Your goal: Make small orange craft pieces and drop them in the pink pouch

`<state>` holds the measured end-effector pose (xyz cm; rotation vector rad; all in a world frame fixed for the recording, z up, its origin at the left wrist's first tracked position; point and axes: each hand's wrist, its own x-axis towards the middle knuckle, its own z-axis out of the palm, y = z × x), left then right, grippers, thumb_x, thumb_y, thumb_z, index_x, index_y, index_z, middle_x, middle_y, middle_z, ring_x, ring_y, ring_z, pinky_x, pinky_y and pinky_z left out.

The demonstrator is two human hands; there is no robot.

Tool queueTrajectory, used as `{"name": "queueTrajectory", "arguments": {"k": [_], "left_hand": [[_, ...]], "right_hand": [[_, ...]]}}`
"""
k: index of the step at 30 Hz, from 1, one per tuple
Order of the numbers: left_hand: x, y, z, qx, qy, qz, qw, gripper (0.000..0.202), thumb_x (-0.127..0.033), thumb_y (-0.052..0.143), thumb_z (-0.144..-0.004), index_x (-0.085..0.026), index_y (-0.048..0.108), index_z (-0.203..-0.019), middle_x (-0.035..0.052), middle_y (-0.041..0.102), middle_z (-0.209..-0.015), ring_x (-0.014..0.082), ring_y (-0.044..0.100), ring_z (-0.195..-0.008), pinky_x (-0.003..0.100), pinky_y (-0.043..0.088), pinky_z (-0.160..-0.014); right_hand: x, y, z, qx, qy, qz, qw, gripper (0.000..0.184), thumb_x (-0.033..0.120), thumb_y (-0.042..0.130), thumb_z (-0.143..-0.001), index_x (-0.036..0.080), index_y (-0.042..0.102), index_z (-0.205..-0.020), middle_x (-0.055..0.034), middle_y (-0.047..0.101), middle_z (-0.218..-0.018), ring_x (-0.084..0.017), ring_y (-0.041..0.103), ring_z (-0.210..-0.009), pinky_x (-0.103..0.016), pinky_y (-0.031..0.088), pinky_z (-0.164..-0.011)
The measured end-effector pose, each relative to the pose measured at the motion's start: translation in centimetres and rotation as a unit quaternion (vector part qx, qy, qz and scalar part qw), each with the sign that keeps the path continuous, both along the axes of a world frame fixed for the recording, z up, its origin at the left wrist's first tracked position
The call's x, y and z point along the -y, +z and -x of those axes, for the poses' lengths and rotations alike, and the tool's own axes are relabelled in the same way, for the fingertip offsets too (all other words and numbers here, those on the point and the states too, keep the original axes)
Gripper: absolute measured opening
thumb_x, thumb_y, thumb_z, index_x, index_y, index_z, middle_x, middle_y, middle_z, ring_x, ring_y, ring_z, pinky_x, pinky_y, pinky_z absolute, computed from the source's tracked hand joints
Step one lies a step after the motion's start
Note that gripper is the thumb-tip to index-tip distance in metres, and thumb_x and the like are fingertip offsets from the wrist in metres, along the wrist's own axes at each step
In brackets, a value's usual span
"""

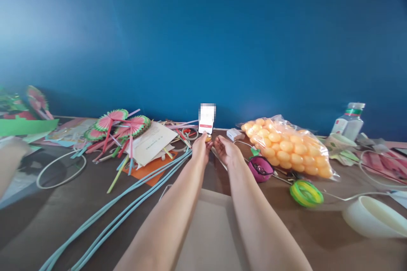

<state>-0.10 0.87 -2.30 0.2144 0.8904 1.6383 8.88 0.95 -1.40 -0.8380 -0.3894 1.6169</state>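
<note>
My two arms reach forward over the dark table (273,228). The thumb of my left hand (200,147) points up at the lower edge of a phone (206,119), and its fingers are closed around a small round gold-orange thing (208,138). Beside it, a short gap to the right, my right hand (225,149) has its fingers curled together; whatever may be in them is hidden. The phone stands upright against the blue partition, with a light screen that is partly blurred out. Beneath my forearms lies a beige panel-like surface (211,228).
Left are pale blue tubes (127,207), watermelon-patterned paper fans (111,120), a printed paper (152,142) and a blurred forearm (9,161). Right are a bag of orange balls (289,148), a purple pouch (260,168), green-yellow rings (306,193), a bottle (349,120) and a white roll (375,216).
</note>
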Motion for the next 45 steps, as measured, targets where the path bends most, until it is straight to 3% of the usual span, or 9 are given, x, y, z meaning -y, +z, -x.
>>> {"name": "queueTrajectory", "arguments": {"k": [5, 11, 18, 30, 38, 45], "left_hand": [[0.2, 0.1, 0.1, -0.006, -0.002, -0.012, 1.0, 0.017, -0.026, 0.068, -0.085, -0.01, 0.063, -0.083, 0.0043, 0.062, -0.069, 0.0084, 0.057, -0.054, 0.019, 0.049, -0.054], [0.3, 0.3, 0.1, -0.008, -0.001, -0.006, 1.0, 0.014, -0.023, 0.06, -0.089, -0.01, 0.065, -0.085, 0.0066, 0.064, -0.071, 0.0099, 0.059, -0.056, 0.02, 0.049, -0.055], [0.8, 0.7, 0.0, -0.017, -0.003, -0.015, 1.0, 0.016, -0.024, 0.067, -0.084, -0.009, 0.064, -0.084, 0.0073, 0.066, -0.07, 0.0108, 0.061, -0.055, 0.021, 0.049, -0.055], [0.9, 1.1, -0.3, -0.054, 0.008, -0.008, 0.998, 0.021, -0.029, 0.073, -0.08, -0.01, 0.064, -0.085, 0.0014, 0.061, -0.061, 0.0079, 0.054, -0.044, 0.02, 0.046, -0.049], [0.9, 1.1, -0.4, -0.058, 0.006, -0.008, 0.998, 0.028, -0.034, 0.078, -0.075, -0.011, 0.063, -0.082, 0.0013, 0.061, -0.062, 0.0084, 0.054, -0.047, 0.021, 0.046, -0.051], [1.0, 1.1, -0.5, -0.064, 0.019, -0.011, 0.998, 0.029, -0.033, 0.08, -0.072, -0.013, 0.06, -0.075, -0.0011, 0.058, -0.059, 0.0078, 0.053, -0.046, 0.021, 0.046, -0.051]], "right_hand": [[0.4, 0.4, 0.6, -0.028, -0.003, 0.04, 0.999, 0.017, 0.003, 0.056, -0.09, 0.014, 0.062, -0.078, 0.0021, 0.062, -0.059, -0.005, 0.061, -0.051, -0.011, 0.057, -0.056], [0.9, 0.9, 0.4, -0.025, 0.034, 0.02, 0.999, 0.014, 0.005, 0.062, -0.086, 0.015, 0.062, -0.078, 0.0017, 0.064, -0.059, -0.006, 0.061, -0.051, -0.012, 0.057, -0.053], [0.9, 0.5, 0.3, 0.011, 0.096, -0.032, 0.995, 0.008, 0.011, 0.068, -0.083, 0.017, 0.063, -0.081, 0.0041, 0.063, -0.057, -0.005, 0.055, -0.044, -0.011, 0.048, -0.043], [0.8, -0.1, 0.3, 0.011, 0.131, -0.072, 0.989, 0.012, 0.012, 0.071, -0.078, 0.017, 0.064, -0.086, 0.0027, 0.066, -0.064, -0.005, 0.056, -0.047, -0.011, 0.046, -0.046], [0.7, -0.2, 0.4, 0.015, 0.123, -0.076, 0.989, 0.019, 0.014, 0.075, -0.075, 0.018, 0.062, -0.087, 0.0036, 0.064, -0.062, -0.006, 0.056, -0.046, -0.013, 0.046, -0.044], [0.7, -0.2, 0.5, 0.021, 0.12, -0.06, 0.991, 0.01, 0.013, 0.07, -0.078, 0.017, 0.063, -0.084, 0.0024, 0.064, -0.059, -0.006, 0.055, -0.045, -0.012, 0.044, -0.044]]}}
